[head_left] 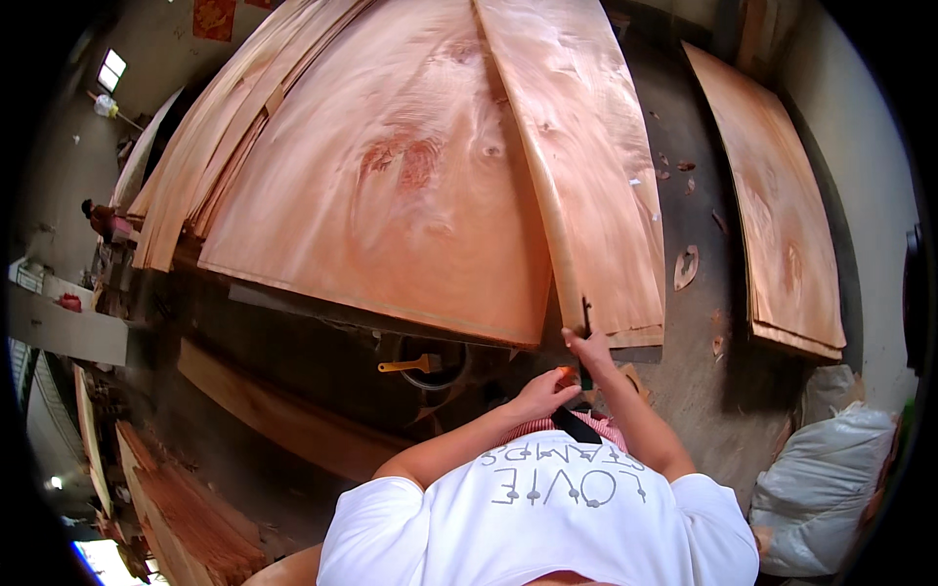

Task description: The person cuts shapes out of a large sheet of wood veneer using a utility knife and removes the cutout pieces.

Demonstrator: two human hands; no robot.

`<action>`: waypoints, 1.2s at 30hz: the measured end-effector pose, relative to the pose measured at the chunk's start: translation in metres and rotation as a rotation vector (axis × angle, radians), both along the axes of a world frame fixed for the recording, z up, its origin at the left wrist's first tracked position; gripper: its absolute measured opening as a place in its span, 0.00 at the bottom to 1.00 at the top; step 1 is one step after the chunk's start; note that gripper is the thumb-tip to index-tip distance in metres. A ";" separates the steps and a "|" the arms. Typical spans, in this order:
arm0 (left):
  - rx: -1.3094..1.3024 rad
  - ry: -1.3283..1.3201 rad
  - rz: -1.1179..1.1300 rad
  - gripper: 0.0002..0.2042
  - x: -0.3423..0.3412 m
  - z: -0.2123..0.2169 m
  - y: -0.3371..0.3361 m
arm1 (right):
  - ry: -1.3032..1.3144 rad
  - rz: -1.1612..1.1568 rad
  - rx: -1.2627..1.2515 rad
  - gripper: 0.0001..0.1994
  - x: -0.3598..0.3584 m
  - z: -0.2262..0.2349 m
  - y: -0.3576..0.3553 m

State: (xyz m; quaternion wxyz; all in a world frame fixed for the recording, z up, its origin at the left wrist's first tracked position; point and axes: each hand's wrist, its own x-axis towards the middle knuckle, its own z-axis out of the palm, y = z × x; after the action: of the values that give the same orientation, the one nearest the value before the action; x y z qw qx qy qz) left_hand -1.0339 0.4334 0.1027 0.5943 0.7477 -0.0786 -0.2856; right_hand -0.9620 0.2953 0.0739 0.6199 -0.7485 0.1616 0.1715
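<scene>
In front of me lies a wide stack of reddish wood veneer sheets (pixel 391 205). A long veneer strip (pixel 586 166) with a raised, rolled left edge lies over its right side. At the near end of that strip, my right hand (pixel 589 350) is closed around a thin dark tool (pixel 586 311) that points up and away from me; its kind is unclear. Just below and to the left, my left hand (pixel 547 393) is held near my waist with its fingers curled. A small orange-red bit shows at its fingertips, but what it holds is hidden.
A yellow-handled brush (pixel 412 364) rests across a round dark bucket (pixel 435 376) below the stack's near edge. More veneer sheets (pixel 782 215) stand right, beyond an aisle with scraps. A white sack (pixel 826 488) is at lower right, broken boards (pixel 176 498) at lower left.
</scene>
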 end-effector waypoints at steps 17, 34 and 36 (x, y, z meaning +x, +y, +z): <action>0.137 0.130 0.009 0.16 -0.003 -0.051 -0.181 | 0.016 -0.167 1.137 0.11 -0.011 0.030 -0.353; 0.119 0.535 0.324 0.22 0.168 -0.230 -0.536 | -0.124 -0.444 0.831 0.05 -0.012 0.044 -0.747; 0.362 0.448 0.363 0.28 0.192 -0.262 -0.568 | -0.107 -0.402 0.742 0.04 0.006 0.061 -0.795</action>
State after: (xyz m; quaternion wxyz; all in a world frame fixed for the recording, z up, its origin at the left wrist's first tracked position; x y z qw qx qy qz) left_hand -0.8415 -0.1347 -0.1593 0.4957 0.7615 0.2402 -0.3417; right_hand -0.9557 -0.4999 0.1348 0.8759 -0.4361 0.1993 0.0544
